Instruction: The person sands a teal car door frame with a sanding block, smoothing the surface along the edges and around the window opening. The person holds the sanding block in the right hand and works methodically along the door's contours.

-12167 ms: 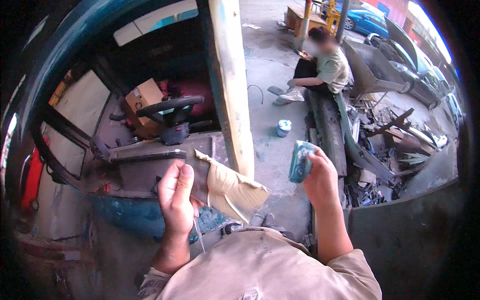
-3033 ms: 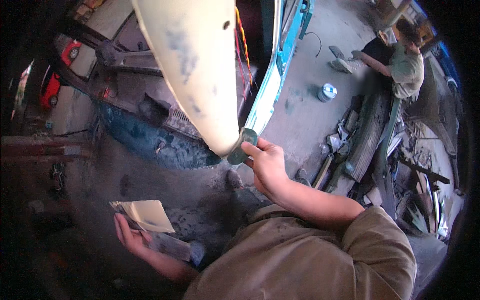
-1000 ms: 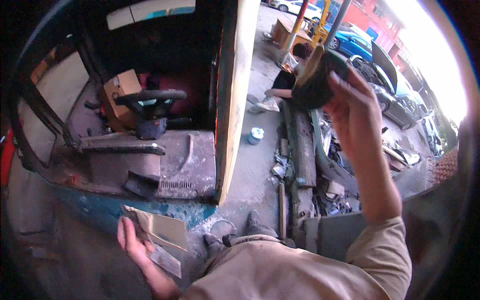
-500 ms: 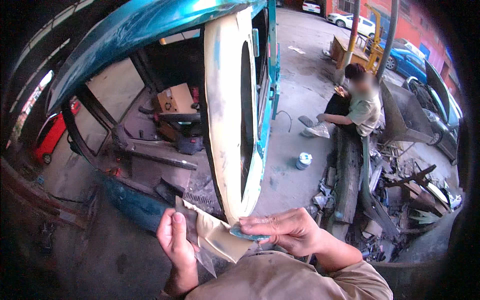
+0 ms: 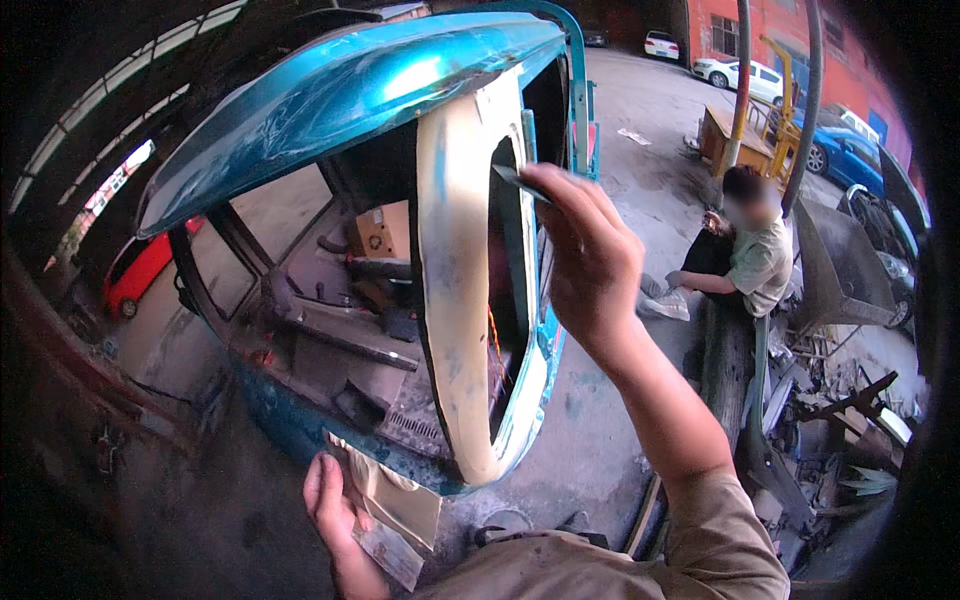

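Note:
In my left hand (image 5: 338, 520), low in the view, is a putty board (image 5: 395, 572), a thin flat plate coated with cream putty (image 5: 395, 498). My right hand (image 5: 600, 260) is raised and closed on a dark, flat putty spreader (image 5: 512, 182). The spreader's tip is at the upper edge of the narrow window opening in the cab pillar (image 5: 455, 260); whether it touches the pillar I cannot tell. Cream filler with greyish patches covers this pillar, which belongs to a teal vehicle cab (image 5: 370, 85) with no glass in its openings.
Inside the cab lie a cardboard box (image 5: 385, 230) and loose parts. To the right, a person (image 5: 760, 255) sits beside a heap of scrap (image 5: 850, 420). Posts (image 5: 740, 100), parked cars (image 5: 740, 77) and a red car (image 5: 135, 270) stand farther off.
My right hand has lifted the spreader from the board up to the pillar's window opening. The board in my left hand has dropped slightly leftward, and the view has shifted.

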`<state>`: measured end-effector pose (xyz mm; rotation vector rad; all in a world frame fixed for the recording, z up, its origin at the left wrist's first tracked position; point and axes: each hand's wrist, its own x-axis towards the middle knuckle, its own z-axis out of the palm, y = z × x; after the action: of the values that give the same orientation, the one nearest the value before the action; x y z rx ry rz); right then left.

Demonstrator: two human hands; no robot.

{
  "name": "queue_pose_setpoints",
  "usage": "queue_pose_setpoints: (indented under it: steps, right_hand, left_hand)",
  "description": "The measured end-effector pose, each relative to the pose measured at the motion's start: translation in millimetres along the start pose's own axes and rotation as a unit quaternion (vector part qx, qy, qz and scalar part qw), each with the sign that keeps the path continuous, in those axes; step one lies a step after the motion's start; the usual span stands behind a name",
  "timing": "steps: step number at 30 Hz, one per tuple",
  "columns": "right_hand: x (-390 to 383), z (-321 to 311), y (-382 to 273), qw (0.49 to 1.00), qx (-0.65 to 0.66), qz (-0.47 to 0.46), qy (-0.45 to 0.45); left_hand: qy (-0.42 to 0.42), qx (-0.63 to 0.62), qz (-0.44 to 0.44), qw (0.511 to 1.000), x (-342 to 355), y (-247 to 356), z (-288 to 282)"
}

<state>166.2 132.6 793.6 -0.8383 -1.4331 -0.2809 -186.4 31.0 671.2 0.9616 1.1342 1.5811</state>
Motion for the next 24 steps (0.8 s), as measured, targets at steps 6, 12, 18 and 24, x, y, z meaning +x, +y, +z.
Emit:
queue_pose_setpoints:
  steps: [6, 12, 18, 24]
  right_hand:
    - [49.3, 40.8, 16.7, 0.975, -0.125, -0.178, 0.046]
    - [24.8, 54.4, 10.7, 0.986, -0.081, -0.143, 0.034]
    - [-78.7, 52.1, -0.4, 0.976, -0.074, -0.197, -0.058]
    - [-202.8, 53.9, -25.5, 0.975, -0.076, -0.150, -0.145]
  left_hand:
    - [0.093, 0.011, -0.019, 0.995, -4.5, 1.4, -13.7]
    - [0.135, 0.084, -0.047, 0.986, 12.3, -23.2, -59.2]
    - [0.211, 0.077, -0.043, 0.973, 24.0, -34.4, -83.3]
    - [0.178, 0.095, -0.050, 0.978, 43.9, -36.5, -113.3]
